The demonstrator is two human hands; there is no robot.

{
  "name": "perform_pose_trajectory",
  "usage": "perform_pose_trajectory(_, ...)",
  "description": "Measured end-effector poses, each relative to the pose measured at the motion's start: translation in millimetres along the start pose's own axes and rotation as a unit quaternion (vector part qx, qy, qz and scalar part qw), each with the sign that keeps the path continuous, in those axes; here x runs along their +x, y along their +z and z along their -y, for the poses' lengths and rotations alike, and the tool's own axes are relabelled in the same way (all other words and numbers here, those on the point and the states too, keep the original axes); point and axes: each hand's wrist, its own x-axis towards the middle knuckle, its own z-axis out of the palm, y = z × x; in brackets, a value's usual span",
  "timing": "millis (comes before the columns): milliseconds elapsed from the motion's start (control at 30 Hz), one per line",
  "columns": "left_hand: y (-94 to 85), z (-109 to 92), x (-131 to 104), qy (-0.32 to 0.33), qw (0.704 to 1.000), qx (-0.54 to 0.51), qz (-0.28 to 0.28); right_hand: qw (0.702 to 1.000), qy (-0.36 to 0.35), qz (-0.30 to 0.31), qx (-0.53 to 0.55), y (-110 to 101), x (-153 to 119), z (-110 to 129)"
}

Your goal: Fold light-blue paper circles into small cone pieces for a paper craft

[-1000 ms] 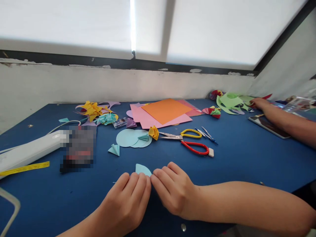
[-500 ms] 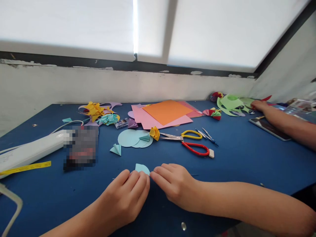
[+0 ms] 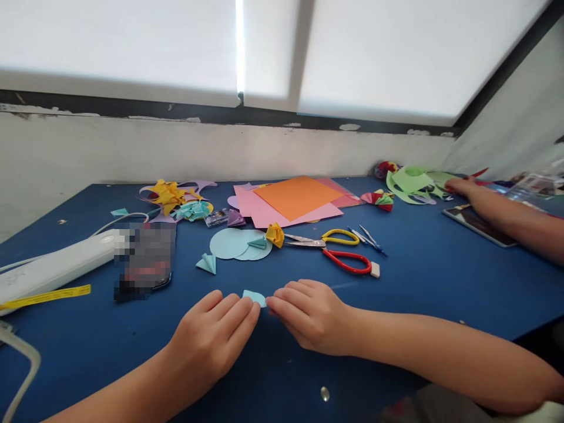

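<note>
A small folded piece of light blue paper (image 3: 254,297) shows between my two hands, just above the blue table. My left hand (image 3: 215,332) pinches it from the left, its fingers pressed together. From the other side, the fingertips of my right hand (image 3: 311,317) close at the paper's right edge; they hide whatever part they grip. Beyond them lie flat light blue paper circles (image 3: 227,244). One folded blue paper cone (image 3: 207,264) rests left of the circles, and another (image 3: 257,242) on top of them.
Scissors (image 3: 326,242) with yellow and red handles lie past my right hand, beside an eraser (image 3: 375,269) and a compass (image 3: 372,239). Coloured sheets (image 3: 299,198) are stacked behind. A white power strip (image 3: 61,264) and phone (image 3: 147,258) lie left. Another person's hand (image 3: 462,187) rests far right.
My hands have shifted slightly away from me with the folded paper, and less of the paper shows above my fingers. The other person's arm is nearly unmoved.
</note>
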Motion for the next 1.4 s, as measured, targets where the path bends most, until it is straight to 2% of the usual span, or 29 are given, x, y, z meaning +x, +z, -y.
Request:
perform_pose_trajectory(500, -6.0, -4.2, 0.0, 0.007, 1.0, 0.008, -0.01, 0.998, 0.025, -0.049, 0.018, -3.4, 1.9, 4.2)
perform_pose_trajectory(667, -9.4, -1.7, 1.7, 0.033, 0.999, 0.008, -0.031, 0.997, -0.008, -0.076, -0.015, -4.2, 1.6, -2.7)
perform_pose_trajectory(800, -8.1, 1.1, 0.9, 0.042, 0.998, 0.002, -0.036, 0.996, -0.045, -0.068, -0.043, -6.0, 0.2, -9.3)
perform_pose_trajectory(1167, 0.4, 4.6, -10.9, 0.054, 0.996, -0.066, -0.03, 0.996, -0.061, -0.046, -0.045, -6.8, -3.3, -15.8)
perform_pose_trajectory(1267, 0.3, 4.2, -11.5, 0.052, 0.996, -0.067, -0.026, 0.997, -0.068, -0.041, -0.026, -8.1, -2.7, -17.9)
perform_pose_trajectory(1400, -1.2, 4.2, -10.1, 0.058, 0.996, -0.06, -0.037, 0.998, -0.042, -0.029, 0.04, -8.7, 0.0, -18.1)
